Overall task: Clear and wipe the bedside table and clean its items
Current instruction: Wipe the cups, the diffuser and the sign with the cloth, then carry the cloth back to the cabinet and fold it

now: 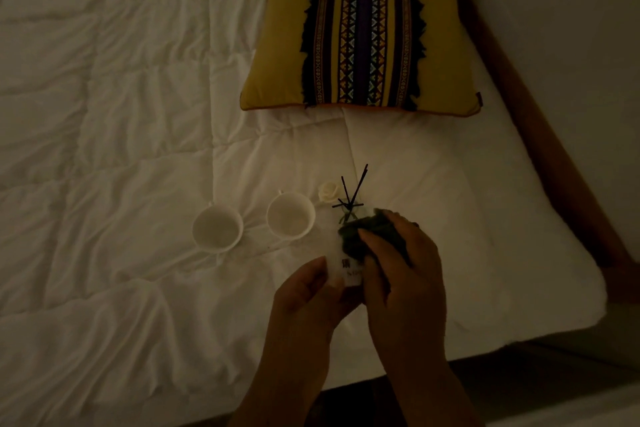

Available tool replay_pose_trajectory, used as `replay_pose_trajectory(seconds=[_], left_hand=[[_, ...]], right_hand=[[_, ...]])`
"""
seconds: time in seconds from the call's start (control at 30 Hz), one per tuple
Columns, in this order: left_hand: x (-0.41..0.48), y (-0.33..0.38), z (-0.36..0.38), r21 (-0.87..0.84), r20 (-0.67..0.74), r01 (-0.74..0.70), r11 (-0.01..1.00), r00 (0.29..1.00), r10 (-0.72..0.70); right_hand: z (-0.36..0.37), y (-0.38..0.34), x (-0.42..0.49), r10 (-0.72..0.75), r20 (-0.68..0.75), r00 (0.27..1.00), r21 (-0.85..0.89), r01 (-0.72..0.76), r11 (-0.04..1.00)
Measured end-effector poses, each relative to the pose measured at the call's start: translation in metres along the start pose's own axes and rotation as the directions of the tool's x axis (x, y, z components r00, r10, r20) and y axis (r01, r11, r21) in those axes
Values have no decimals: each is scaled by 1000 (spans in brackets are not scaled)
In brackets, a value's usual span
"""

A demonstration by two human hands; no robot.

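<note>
Glass diffuser bottle (pixel 348 265) w/ reeds, gripped by left hand (pixel 304 295); right hand (pixel 398 267) clasps dark cloth (pixel 367 234); cups (pixel 217 229) empty.

From my feed, a white quilted duvet (pixel 121 149) covers most of the frame, creased and dimly lit. At about one o'clock a yellow cushion (pixel 360 31) with a striped, patterned centre band lies on it. A brown wooden bed frame (pixel 554 156) runs along three o'clock beside a pale wall (pixel 571 10).

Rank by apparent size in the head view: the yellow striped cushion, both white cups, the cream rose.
1. Yellow striped cushion, largest.
2. The two white cups look alike; no ranking between them.
3. Cream rose, smallest.
</note>
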State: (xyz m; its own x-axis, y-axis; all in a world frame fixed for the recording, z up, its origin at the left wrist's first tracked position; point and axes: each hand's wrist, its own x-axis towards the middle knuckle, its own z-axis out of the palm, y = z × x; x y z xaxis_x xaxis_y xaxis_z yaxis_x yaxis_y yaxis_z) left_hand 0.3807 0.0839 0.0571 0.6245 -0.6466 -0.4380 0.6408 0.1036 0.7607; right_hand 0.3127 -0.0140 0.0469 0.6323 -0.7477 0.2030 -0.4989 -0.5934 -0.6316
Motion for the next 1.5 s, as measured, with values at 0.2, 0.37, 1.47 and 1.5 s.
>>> replay_pose_trajectory(seconds=[0.2, 0.37, 1.47, 1.5], left_hand=[[1, -18, 4, -12, -59, 70, 997, 996, -71], [23, -40, 19, 6, -106, 144, 990, 984, -143], [-1, -21, 67, 103, -244, 418, 902, 890, -385], [-18, -8, 63, 42, -225, 405, 913, 894, -387]], right_hand=[[-12, 36, 2, 176, 2, 984, 68, -176, 982], [-29, 77, -9, 317, -68, 946, 58, -314, 948], [-73, 10, -39, 399, 456, 796, 518, -602, 608], [-76, -5, -38, 383, 497, 778, 536, -623, 570]])
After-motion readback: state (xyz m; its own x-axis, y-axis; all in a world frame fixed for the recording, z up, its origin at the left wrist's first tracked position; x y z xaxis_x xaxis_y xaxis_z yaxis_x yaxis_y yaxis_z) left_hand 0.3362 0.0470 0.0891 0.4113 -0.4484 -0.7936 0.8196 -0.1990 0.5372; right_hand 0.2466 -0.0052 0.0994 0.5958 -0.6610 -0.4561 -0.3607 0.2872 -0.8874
